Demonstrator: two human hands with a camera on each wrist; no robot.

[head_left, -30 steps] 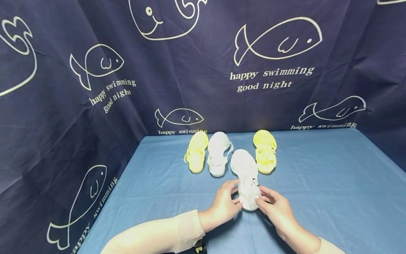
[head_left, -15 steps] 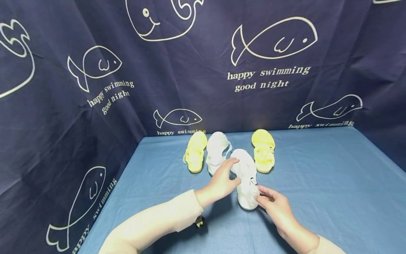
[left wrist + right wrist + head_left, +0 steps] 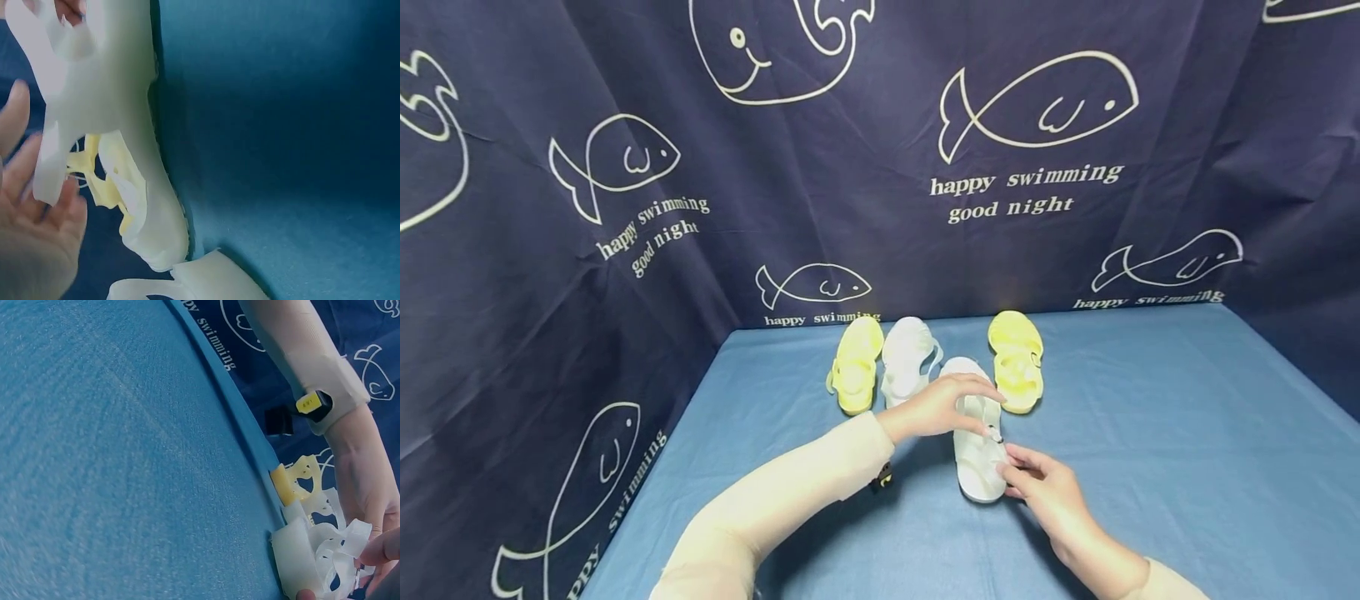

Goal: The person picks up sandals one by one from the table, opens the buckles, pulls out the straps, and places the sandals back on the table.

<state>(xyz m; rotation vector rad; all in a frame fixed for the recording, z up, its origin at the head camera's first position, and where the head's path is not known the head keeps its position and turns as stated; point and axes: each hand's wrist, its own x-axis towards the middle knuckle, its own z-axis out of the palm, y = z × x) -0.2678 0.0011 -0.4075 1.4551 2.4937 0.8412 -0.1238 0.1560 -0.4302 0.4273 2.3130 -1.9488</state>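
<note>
I have the right hand (image 3: 1051,500) on the nearest white sandal (image 3: 979,481), its fingers and thumb pinching the right edge close to the near end. That sandal lies on the blue-covered bench (image 3: 1187,433), nearer to the person than the other three. The left hand (image 3: 936,408) hangs over it from the left, fingers gently curved with a wide gap to the thumb and no grip that I can make out; my left wrist feed shows a loose strap (image 3: 49,165) in front of those fingers, but I cannot tell whether they touch it. Toward the back I see a left yellow sandal (image 3: 855,375), a second white sandal (image 3: 908,346) just beside it, partly hidden by the left hand, and a right yellow sandal (image 3: 1017,364) past the nearest white one. Behind is a navy curtain (image 3: 835,192) with white fish outlines and the words "happy swimming" and "good night"
</note>
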